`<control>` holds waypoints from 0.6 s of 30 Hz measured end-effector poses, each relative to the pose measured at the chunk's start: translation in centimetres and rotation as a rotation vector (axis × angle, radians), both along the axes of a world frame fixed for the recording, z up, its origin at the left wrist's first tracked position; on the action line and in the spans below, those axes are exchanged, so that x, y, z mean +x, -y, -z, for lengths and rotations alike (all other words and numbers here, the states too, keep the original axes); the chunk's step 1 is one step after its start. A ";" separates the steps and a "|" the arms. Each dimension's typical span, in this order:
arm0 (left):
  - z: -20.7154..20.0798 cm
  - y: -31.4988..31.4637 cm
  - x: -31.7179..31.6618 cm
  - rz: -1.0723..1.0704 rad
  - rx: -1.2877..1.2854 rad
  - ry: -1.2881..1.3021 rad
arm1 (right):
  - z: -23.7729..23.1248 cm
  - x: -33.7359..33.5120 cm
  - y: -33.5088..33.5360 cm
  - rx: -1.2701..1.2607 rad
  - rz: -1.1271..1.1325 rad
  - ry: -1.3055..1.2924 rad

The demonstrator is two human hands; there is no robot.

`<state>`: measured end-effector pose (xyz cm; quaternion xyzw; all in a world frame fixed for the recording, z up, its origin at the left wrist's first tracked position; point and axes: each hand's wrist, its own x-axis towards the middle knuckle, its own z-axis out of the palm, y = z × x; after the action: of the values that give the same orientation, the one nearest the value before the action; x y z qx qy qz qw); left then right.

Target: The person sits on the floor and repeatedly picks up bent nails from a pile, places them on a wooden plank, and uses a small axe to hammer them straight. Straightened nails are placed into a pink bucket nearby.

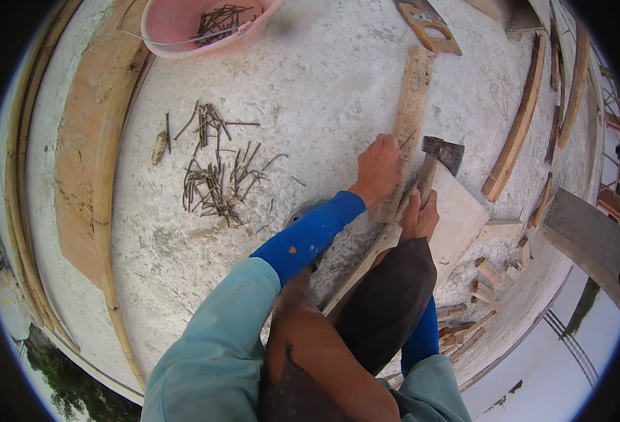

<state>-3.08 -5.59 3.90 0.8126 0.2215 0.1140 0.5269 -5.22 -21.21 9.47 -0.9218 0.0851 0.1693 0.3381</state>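
My left hand (380,169) is closed in a pinch at the left edge of a narrow wooden board (414,88). A thin, dark nail (408,140) sticks out from its fingertips over the board. My right hand (420,214) grips the wooden handle of a small hatchet (445,153), whose dark metal head sits just right of the board. Beneath the hatchet lies a pale flat panel (458,211). To the left of my hands, a loose pile of rusty nails (215,186) is spread on the concrete floor.
A pink bucket (166,28) with more nails stands at the far left. A handsaw (429,28) lies beyond the board. Bamboo poles (104,190) and a wide plank (78,169) run along the left. Wooden beams (521,126) and several offcuts (488,271) lie on the right.
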 end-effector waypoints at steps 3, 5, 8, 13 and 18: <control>-2.9 -3.7 -0.6 -0.194 -0.145 0.192 | 0.2 -0.6 -0.1 0.102 0.098 0.050; -5.4 -7.5 -0.2 -0.329 -0.222 0.317 | 0.6 -0.6 -0.1 0.146 0.121 0.033; -8.7 -14.9 2.0 -0.514 -0.142 0.509 | 1.5 -0.6 -0.3 0.125 0.094 -0.031; -10.0 -22.2 -0.2 -0.616 -0.061 0.605 | 2.9 -0.4 -0.9 0.221 0.008 -0.089; -3.0 -23.0 -12.8 -0.591 0.148 0.201 | 3.5 0.3 -0.7 0.213 -0.012 -0.085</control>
<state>-15.86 17.39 6.91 0.7339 0.3858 0.3578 0.4296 -4.96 -20.56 6.00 -0.8732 0.0751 0.2184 0.4292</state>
